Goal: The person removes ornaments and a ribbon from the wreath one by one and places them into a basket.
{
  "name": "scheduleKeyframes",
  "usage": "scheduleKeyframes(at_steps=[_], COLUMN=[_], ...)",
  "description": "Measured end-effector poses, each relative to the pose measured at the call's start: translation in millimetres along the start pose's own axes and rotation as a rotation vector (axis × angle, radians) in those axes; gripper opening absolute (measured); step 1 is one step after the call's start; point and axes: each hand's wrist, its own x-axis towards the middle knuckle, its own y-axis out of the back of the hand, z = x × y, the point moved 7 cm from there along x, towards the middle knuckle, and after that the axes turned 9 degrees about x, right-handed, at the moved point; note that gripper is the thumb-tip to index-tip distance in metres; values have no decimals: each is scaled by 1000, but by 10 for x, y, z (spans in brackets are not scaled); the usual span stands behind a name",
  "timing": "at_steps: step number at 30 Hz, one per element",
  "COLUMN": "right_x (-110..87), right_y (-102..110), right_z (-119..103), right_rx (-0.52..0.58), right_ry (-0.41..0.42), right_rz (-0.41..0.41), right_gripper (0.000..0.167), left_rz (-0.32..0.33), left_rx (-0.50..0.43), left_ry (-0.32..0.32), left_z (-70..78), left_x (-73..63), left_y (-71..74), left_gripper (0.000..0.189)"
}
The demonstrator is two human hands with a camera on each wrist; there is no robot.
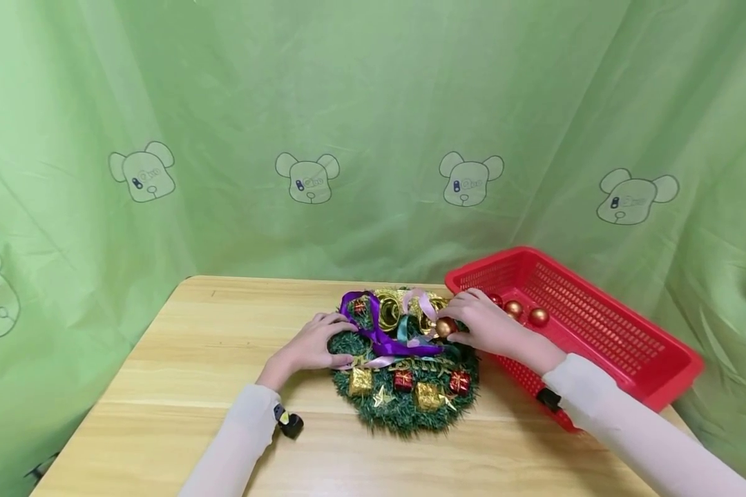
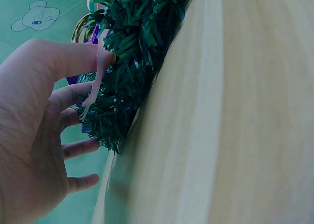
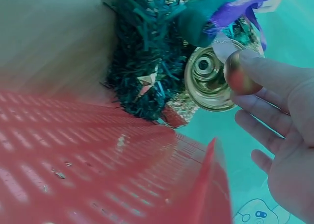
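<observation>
A green tinsel Christmas wreath (image 1: pixel 404 414) lies on the table, trimmed with gold bells (image 1: pixel 390 310), small red and gold gift boxes, stars and a purple ribbon (image 1: pixel 385 343). At its left edge my left hand (image 1: pixel 313 343) holds the tinsel between thumb and fingers; a pale pink ribbon (image 2: pixel 99 69) hangs by the thumb in the left wrist view. My right hand (image 1: pixel 488 321) pinches a shiny gold ball ornament (image 3: pixel 240 74) between thumb and fingers, over the wreath's upper right. In the right wrist view the ball sits in front of a gold bell (image 3: pixel 208 79).
A red plastic basket (image 1: pixel 597 304) stands right of the wreath, its near wall under my right forearm. Inside lie a few more balls, among them a gold ball (image 1: pixel 538 317). The wooden table (image 1: pixel 211 345) meets a green curtain (image 1: pixel 373 83) behind.
</observation>
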Motion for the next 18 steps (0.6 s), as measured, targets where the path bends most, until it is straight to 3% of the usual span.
scheduleKeyframes(at_steps=[18], right_x=[16], right_y=[210], right_z=[-86], right_rx=[1], right_ry=[48], right_rz=[127], right_gripper=[43], left_rz=[4], left_rx=[-16], left_ry=[15], left_z=[12], left_x=[-10], left_y=[12], left_gripper=[65])
